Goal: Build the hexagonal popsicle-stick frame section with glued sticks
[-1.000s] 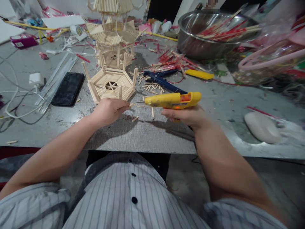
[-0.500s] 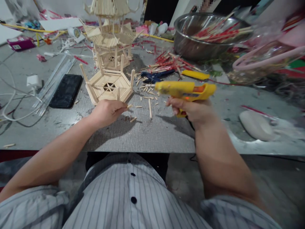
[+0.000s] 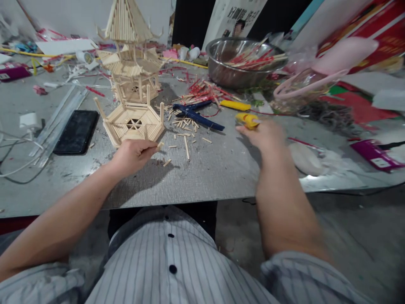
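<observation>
Glue gun (image 3: 247,120) now swung right in my right hand (image 3: 264,134), fingers clamped; left hand (image 3: 133,154) pinches a stick (image 3: 160,145) near the tabletop's (image 3: 205,177) front edge.

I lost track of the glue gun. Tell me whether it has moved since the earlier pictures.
Yes. The right hand has carried the yellow glue gun rightward and farther from the hexagonal stick base, toward the steel bowl.

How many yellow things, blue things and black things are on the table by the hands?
Yellow: 2, the glue gun in the right hand and a flat yellow tool
Blue: 1, the cutters
Black: 1, the phone
Total: 4
</observation>
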Tool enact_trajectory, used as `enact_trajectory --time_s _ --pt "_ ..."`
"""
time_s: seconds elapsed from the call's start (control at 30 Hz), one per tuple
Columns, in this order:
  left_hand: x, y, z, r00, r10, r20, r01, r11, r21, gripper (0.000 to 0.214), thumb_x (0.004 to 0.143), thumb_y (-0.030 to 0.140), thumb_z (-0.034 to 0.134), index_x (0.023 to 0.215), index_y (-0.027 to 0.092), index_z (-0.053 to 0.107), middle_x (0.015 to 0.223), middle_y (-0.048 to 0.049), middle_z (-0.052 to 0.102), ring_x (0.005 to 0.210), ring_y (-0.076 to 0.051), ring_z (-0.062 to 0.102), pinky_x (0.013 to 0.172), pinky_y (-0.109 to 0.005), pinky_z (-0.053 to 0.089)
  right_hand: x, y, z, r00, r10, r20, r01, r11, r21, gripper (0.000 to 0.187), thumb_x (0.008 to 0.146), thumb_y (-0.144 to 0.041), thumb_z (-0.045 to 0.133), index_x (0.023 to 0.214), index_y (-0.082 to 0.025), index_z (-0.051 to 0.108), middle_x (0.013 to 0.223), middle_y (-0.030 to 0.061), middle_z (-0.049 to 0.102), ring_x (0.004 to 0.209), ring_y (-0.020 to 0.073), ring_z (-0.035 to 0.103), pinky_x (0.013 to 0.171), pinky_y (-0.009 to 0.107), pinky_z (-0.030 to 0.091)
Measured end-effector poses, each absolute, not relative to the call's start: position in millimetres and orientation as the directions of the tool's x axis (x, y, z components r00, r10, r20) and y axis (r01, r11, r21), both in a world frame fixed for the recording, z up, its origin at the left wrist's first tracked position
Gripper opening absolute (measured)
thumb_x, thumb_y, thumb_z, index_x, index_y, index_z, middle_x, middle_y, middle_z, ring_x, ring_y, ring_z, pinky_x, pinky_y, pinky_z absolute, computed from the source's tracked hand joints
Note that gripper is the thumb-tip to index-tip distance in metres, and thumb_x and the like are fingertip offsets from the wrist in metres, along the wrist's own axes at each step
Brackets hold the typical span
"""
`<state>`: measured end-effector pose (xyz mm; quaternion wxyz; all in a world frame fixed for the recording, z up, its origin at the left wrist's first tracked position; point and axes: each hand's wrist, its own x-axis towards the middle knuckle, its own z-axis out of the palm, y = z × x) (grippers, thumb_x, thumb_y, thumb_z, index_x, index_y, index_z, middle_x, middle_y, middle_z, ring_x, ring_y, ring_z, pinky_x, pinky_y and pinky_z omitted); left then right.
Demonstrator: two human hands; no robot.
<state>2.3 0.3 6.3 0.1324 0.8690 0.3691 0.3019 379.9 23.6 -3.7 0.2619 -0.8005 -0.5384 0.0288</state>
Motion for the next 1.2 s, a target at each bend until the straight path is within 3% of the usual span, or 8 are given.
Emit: enact_trajectory --time_s 0.17,0.27,0.37,0.47,0.6,0.73,0.9,1.2 --pt "4.0 -0.5 4.6 0.486 0.788 0.379 0.517 -0.609 0.602 0.036 0.091 0.037 0.048 0.07 0.013 0.065 0.05 0.0012 0.057 0.044 -0.006 0.047 0.044 -0.016 0.037 379.6 31.9 -13.5 0.355 0.926 0.127 0.886 -0.291 -0.36 0.053 0.059 -0.058 0.074 0.06 -0.026 0.031 0.058 -0.0065 0.024 0.055 0.0101 0.018 0.058 0.032 0.019" --pt "4.2 -0.2 3.5 0.457 0.829 0.322 0.466 -0.531 0.707 0.034 0.09 0.038 0.05 0.071 0.013 0.064 0.05 0.0022 0.055 0.04 -0.004 0.042 0.041 -0.016 0.035 385.1 34.3 -16.8 0.289 0.957 0.002 0.886 -0.267 -0.379 0.041 0.06 -0.055 0.074 0.066 -0.023 0.048 0.062 -0.0011 0.042 0.055 0.0112 0.03 0.059 0.031 0.027" --pt "5.4 -1.2 4.9 0.428 0.88 0.204 0.373 -0.378 0.847 0.029 0.086 0.037 0.055 0.071 0.013 0.063 0.051 0.0028 0.054 0.037 -0.003 0.039 0.038 -0.016 0.032 387.0 31.1 -12.7 0.245 0.964 -0.103 0.902 -0.266 -0.34 0.043 0.07 -0.04 0.071 0.102 -0.012 0.065 0.097 0.0149 0.065 0.075 0.0181 0.055 0.07 0.031 0.038" --pt "8.1 -3.5 7.5 0.413 0.899 0.147 0.261 -0.272 0.926 0.024 0.082 0.035 0.06 0.073 0.013 0.063 0.05 0.0038 0.052 0.036 -0.002 0.038 0.036 -0.014 0.03 369.3 20.0 3.4 0.325 0.945 -0.039 0.918 -0.325 -0.227 0.063 0.073 -0.029 0.071 0.127 -0.001 0.056 0.13 0.0275 0.055 0.114 0.0309 0.054 0.09 0.037 0.039" --pt "12.3 -6.6 9.4 0.401 0.905 0.145 0.176 -0.231 0.957 0.023 0.079 0.035 0.064 0.071 0.013 0.063 0.046 0.005 0.049 0.036 -0.002 0.037 0.036 -0.014 0.029 307.7 -0.4 24.0 0.318 0.908 0.273 0.701 -0.031 -0.712 0.03 0.082 -0.02 0.06 0.109 -0.011 0.069 0.104 0.0137 0.071 0.087 0.0167 0.064 0.082 0.031 0.046" --pt "13.7 -7.0 8.7 0.381 0.91 0.164 0.15 -0.236 0.96 0.029 0.076 0.041 0.068 0.07 0.013 0.064 0.044 0.0049 0.049 0.036 -0.002 0.037 0.036 -0.014 0.028 236.2 -9.2 17.5 -0.073 0.981 0.179 0.28 0.192 -0.941 0.015 0.075 -0.03 0.068 0.083 -0.019 0.074 0.07 0.0004 0.067 0.057 0.0093 0.054 0.059 0.026 0.046" --pt "11.4 -4.6 6.2 0.391 0.903 0.18 0.13 -0.248 0.96 0.036 0.076 0.048 0.067 0.07 0.013 0.065 0.044 0.0048 0.049 0.036 -0.002 0.037 0.036 -0.015 0.028 190.1 -6.4 -0.6 -0.318 0.944 0.084 -0.045 0.073 -0.996 0.024 0.067 -0.043 0.075 0.079 -0.022 0.074 0.061 -0.0043 0.06 0.051 0.006 0.047 0.052 0.024 0.042" --pt "14.2 -3.9 4.7 0.449 0.876 0.177 0.113 -0.251 0.961 0.036 0.077 0.048 0.067 0.067 0.013 0.065 0.045 0.0041 0.049 0.037 -0.003 0.037 0.038 -0.016 0.029 183.8 -5.2 -12.0 -0.242 0.964 0.107 -0.253 0.044 -0.966 0.021 0.055 -0.036 0.084 0.072 -0.026 0.076 0.073 -0.0027 0.063 0.06 0.0063 0.049 0.05 0.022 0.038"
